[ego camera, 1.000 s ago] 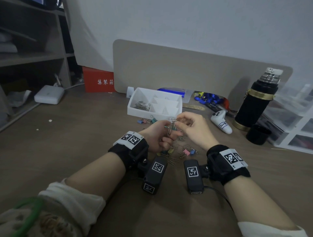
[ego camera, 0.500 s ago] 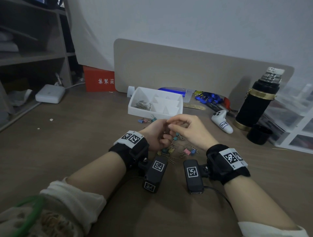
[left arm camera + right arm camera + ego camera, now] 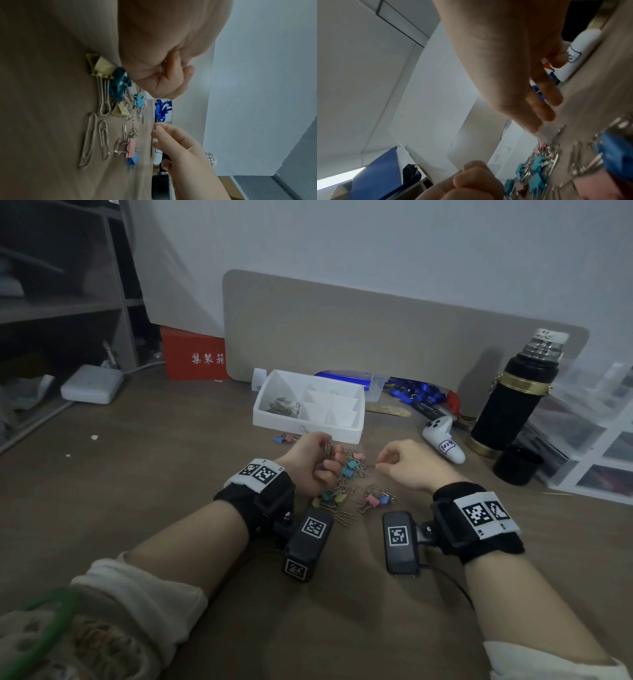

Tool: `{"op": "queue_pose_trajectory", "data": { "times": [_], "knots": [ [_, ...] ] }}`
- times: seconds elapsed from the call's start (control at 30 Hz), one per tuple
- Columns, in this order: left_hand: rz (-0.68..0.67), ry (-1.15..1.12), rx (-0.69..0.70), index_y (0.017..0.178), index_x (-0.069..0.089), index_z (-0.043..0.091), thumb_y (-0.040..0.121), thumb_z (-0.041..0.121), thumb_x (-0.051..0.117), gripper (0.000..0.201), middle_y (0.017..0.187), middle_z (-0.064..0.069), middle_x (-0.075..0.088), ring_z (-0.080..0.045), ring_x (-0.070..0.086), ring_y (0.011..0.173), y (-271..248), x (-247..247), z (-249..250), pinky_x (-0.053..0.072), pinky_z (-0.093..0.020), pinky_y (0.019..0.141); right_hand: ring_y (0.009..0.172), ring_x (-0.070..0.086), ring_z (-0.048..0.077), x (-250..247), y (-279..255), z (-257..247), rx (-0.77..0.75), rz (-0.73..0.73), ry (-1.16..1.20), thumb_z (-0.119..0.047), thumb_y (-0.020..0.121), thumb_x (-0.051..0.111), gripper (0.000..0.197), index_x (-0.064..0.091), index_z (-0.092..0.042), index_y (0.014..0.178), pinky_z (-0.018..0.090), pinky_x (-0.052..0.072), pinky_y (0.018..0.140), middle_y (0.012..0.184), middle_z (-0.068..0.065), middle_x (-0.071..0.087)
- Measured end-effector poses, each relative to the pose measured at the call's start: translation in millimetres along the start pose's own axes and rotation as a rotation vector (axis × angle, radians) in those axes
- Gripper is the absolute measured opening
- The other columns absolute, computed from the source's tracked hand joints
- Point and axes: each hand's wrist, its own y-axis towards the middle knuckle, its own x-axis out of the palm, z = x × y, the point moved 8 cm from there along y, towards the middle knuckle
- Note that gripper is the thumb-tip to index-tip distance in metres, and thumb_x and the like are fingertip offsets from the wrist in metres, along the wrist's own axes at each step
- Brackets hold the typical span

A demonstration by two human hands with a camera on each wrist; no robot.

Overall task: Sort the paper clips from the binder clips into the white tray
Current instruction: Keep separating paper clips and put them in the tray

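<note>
My left hand (image 3: 310,463) is curled tight round a bunch of paper clips (image 3: 327,447). The white tray (image 3: 308,424) sits just past it at twelve o'clock, more clips already in its left part. My right hand (image 3: 409,465) hangs loosely curled, empty; the loose pile (image 3: 352,484) lies at nine o'clock. Two long paper clips (image 3: 95,139) point toward me. I count about ten binder clips (image 3: 373,499).

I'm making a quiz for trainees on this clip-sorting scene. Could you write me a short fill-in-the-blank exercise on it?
1. The left hand grips a bunch of ____ clips.
2. The paper clips in the white tray lie in its ____ compartment.
3. The coloured binder clips lie on the desk between the two ____.
4. The black flask stands to the ____ of the tray.

Missing words: paper; left; hands; right
</note>
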Motion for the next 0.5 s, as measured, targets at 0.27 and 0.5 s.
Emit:
{"op": "queue_pose_trajectory", "data": {
  "times": [0.27, 0.5],
  "knots": [
    [0.034, 0.070, 0.021, 0.065, 0.043, 0.016, 0.095, 0.027, 0.036, 0.032, 0.055, 0.004, 0.041, -0.005, 0.028, 0.034, 0.6, -1.4, -0.4, 0.014, -0.013, 0.029, 0.116, 0.053, 0.019, 5.9, -6.1, 4.3, 0.082, -0.133, -0.098, -0.024, 0.092, 0.060, 0.037, 0.055, -0.019, 0.129, 0.027, 0.039, 0.092, 0.129, 0.001, 0.057],
    [0.030, 0.123, -0.015, 0.060, 0.038, 0.019, 0.092, 0.021, 0.036, 0.032, 0.049, 0.006, 0.032, -0.006, 0.023, 0.032, -0.8, 0.2, -2.9, 0.013, -0.014, 0.027, 0.105, 0.061, 0.020, 0.4, -12.1, 23.1, 0.143, -0.251, -0.194, -0.004, 0.080, 0.064, 0.035, 0.064, -0.028, 0.106, 0.033, 0.051, 0.092, 0.118, 0.000, 0.064]
  ]
}}
